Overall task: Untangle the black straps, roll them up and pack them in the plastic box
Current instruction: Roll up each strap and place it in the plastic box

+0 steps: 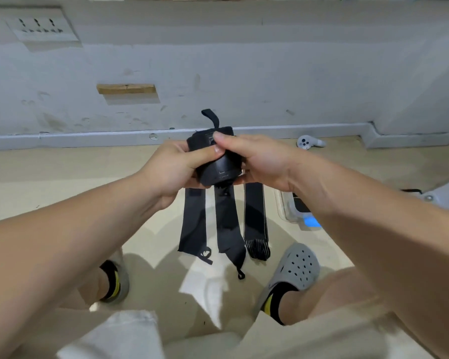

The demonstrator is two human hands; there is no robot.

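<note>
A black strap, rolled into a thick coil (216,172), is held in front of me above the floor, with a loose loop end sticking up from its top. My left hand (170,169) grips the roll from the left, thumb across its front. My right hand (259,159) grips it from the right, thumb pressing on top. Below, three flat black straps (226,224) lie side by side on the beige floor, each stretched out lengthwise. A clear plastic box (287,208) with a blue part sits on the floor at the right, partly hidden by my right forearm.
A white controller (307,143) lies on the floor near the grey baseboard. My feet in grey clogs (296,268) stand on either side of the flat straps. The white wall carries a socket plate (40,28) and a wooden piece (126,88).
</note>
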